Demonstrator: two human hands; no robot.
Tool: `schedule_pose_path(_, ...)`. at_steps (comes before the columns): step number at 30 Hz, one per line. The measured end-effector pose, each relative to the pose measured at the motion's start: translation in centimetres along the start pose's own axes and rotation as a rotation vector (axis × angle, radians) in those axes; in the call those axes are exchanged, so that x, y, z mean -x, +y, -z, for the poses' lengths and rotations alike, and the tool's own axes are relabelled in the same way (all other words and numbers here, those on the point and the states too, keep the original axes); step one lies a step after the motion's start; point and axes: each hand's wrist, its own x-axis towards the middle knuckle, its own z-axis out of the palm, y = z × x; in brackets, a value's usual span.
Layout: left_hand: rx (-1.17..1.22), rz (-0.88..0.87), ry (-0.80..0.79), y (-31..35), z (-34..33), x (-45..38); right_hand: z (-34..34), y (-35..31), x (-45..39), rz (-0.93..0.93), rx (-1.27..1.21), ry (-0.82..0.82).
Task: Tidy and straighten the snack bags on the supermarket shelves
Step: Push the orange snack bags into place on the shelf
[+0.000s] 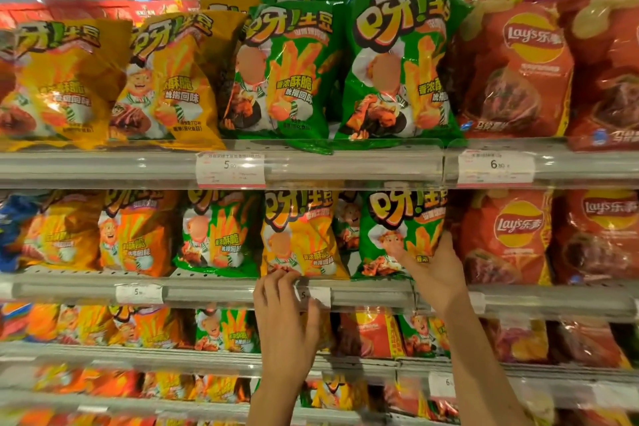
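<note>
On the second shelf (214, 290) a yellow snack bag (301, 235) stands between green bags. My left hand (283, 318) reaches up to its bottom edge, fingertips curled onto the lower corner of the bag at the shelf lip. Right of it stands a green snack bag (397, 228). My right hand (435, 273) holds this green bag at its lower right side, thumb on the front and fingers wrapped behind its edge. Both bags stand upright.
The top shelf (345, 166) carries yellow bags (173, 79), green bags (397, 62) and red Lay's bags (518, 73). Red Lay's bags (508, 235) sit right of my right hand. Price tags (230, 169) hang on the rails. Lower shelves hold more bags.
</note>
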Motion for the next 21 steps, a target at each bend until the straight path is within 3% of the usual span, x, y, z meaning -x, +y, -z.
schedule_pose_path(6,0.058,-0.003,-0.09,-0.4,1.8,-0.2,-0.2,-0.1,1.5,0.022,0.012,0.097)
schedule_pose_path(10,0.166,0.038,-0.093,-1.3,3.8,-0.8,-1.5,0.1,4.2,0.158,0.18,0.391)
schedule_pose_path(14,0.232,0.11,-0.011,-3.4,6.5,-2.5,-4.5,-1.1,6.3,0.171,0.223,0.59)
schedule_pose_path(21,0.258,0.164,0.105,-8.2,11.1,-7.1,-12.7,-4.1,8.6,0.363,0.178,0.573)
